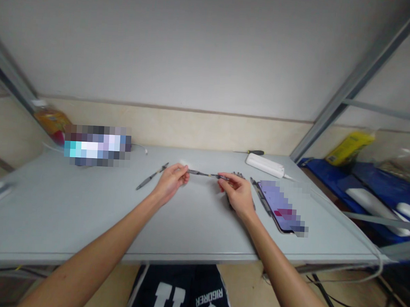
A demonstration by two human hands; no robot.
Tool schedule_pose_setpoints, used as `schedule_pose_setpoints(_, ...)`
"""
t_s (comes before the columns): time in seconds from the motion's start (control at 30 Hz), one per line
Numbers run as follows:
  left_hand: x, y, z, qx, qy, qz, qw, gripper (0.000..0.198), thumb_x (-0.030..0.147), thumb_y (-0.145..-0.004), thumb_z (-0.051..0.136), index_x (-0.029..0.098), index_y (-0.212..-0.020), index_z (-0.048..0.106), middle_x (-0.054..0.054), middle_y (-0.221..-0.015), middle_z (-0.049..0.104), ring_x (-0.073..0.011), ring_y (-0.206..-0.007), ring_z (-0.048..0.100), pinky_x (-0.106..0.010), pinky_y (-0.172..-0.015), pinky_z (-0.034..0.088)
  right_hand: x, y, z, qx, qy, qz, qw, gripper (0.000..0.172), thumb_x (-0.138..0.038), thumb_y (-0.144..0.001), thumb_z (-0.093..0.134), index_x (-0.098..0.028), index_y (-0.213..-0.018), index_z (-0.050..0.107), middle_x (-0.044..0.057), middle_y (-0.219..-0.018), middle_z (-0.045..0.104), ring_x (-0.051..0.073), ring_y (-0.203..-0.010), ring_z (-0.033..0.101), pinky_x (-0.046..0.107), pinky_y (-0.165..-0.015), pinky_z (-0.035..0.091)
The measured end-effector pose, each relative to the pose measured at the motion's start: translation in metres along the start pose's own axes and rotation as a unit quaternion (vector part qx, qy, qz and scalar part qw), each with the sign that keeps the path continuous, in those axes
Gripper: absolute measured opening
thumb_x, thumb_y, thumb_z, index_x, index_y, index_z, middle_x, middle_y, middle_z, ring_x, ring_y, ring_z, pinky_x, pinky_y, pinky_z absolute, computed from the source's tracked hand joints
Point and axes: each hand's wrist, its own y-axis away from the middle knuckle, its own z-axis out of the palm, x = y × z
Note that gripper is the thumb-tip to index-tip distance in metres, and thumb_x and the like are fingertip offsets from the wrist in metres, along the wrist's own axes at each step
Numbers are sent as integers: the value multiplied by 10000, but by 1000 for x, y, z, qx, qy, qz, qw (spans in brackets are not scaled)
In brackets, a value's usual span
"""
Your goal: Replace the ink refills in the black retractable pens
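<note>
Above the middle of the desk, a thin dark grey pen (199, 173) spans the space between my two hands, roughly level. My left hand (171, 183) pinches its left part between thumb and fingers. The right end, with a slimmer stretch and a small yellowish spot before it, is pinched by my right hand (238, 192). Another grey pen (148, 180) lies slanted on the desk just left of my left hand. Several dark pen-like pieces (240, 174) lie partly hidden behind and under my right hand. One more grey pen (262, 198) rests along the phone's left side.
A phone (280, 208) with a blurred-out screen lies right of my right hand. Behind it are a white power strip (264, 165) with a cable and a screwdriver (256, 152). A bottle (53, 120) and a pixelated device (97, 147) stand back left. Metal posts (346, 83) flank the desk (84, 229).
</note>
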Motion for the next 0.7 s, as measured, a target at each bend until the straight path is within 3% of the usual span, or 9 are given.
schedule_pose_setpoints(0.33,0,0,-4,-20,-46,39,998,294,344,-578,771,139,-640,571,-5,-544,589,-93,-537,540,-216,-553,400,0,2,-1,-5,34,-7,999,291,-430,-703,632,-142,-743,638,-9,-520,530,108,-457,441,235,-440,349)
schedule_pose_setpoints(0.7,-2,0,-5,-15,-135,101,986,303,368,-569,779,142,-663,600,-38,-586,648,-135,-576,610,-254,-615,461,-3,3,-2,-4,115,-36,993,317,-444,-750,554,-148,-652,611,-19,-518,474,101,-474,363,234,-455,272)
